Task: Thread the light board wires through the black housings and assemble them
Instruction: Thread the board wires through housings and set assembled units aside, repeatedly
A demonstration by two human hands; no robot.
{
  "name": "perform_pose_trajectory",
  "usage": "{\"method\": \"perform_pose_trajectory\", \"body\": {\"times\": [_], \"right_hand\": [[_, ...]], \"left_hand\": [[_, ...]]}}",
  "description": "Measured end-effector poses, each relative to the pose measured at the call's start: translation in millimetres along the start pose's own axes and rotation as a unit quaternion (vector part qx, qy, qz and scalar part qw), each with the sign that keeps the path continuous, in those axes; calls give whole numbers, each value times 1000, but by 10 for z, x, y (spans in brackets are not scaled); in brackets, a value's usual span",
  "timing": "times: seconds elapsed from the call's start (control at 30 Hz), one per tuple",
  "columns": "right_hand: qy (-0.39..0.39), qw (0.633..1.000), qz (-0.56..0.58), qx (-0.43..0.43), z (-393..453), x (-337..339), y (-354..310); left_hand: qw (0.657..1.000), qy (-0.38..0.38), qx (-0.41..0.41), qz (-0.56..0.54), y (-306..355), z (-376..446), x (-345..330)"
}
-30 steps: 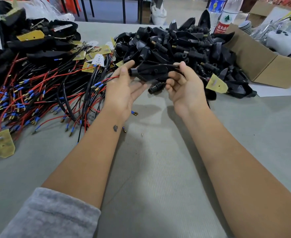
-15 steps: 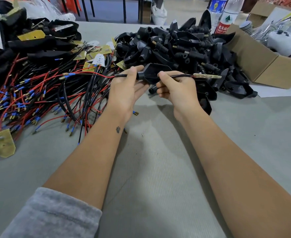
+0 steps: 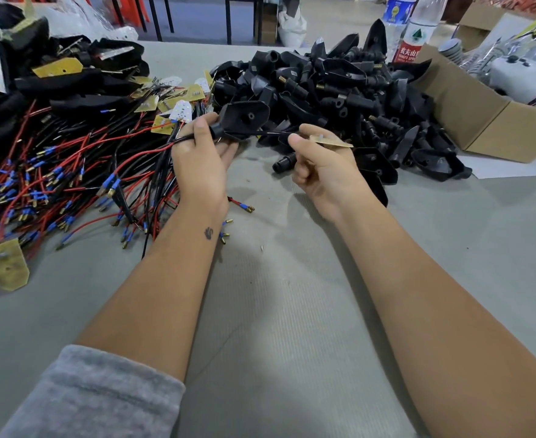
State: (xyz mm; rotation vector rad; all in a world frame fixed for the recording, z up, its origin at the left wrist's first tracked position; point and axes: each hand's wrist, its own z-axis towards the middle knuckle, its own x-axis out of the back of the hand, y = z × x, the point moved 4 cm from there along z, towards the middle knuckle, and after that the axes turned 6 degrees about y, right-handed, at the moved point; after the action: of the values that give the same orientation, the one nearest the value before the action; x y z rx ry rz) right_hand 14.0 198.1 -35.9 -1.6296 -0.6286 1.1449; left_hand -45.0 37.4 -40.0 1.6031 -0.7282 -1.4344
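Grey ribbed matting (image 3: pixel 276 327) covers the table, and nearest me two bare forearms reach out over it, a grey sleeve (image 3: pixel 96 393) bunched at the left elbow. Beyond them the hands work a single black housing (image 3: pixel 246 116) held just above the mat. Half a second ago the right hand sat close against that housing; now it has drawn away to the right, and a stretch of black wire (image 3: pixel 273 133) shows between them, so I'd judge the lead is partly pulled through and the board not yet seated. The left hand (image 3: pixel 200 159) curls round the housing's neck, thumb over the top, with red and black leads trailing out to its left. The right hand (image 3: pixel 320 165) pinches the yellow light board (image 3: pixel 331 141) between thumb and forefinger, its other fingers folded into the palm. Left of the housing sprawls a heap of red and black wires (image 3: pixel 55 178) with blue-sleeved ends. Behind it rises the pile of empty housings (image 3: pixel 339 90), and further right a cardboard box (image 3: pixel 481 121) and two water bottles (image 3: pixel 415 30).
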Motion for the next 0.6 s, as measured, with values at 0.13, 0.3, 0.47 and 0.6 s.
{"method": "perform_pose_trajectory", "body": {"times": [0.13, 0.3, 0.47, 0.6], "right_hand": [[28, 999, 15, 25, 3, 27, -31], [85, 990, -59, 93, -5, 105, -104], [93, 983, -110, 117, -27, 82, -122], [90, 983, -124, 103, -26, 60, -103]], "left_hand": [[999, 31, 8, -17, 1, 18, 37], [998, 25, 45, -27, -4, 0, 25], [993, -69, 96, 12, -44, -65, -92], [990, -90, 100, 33, -76, -119, -133]]}}
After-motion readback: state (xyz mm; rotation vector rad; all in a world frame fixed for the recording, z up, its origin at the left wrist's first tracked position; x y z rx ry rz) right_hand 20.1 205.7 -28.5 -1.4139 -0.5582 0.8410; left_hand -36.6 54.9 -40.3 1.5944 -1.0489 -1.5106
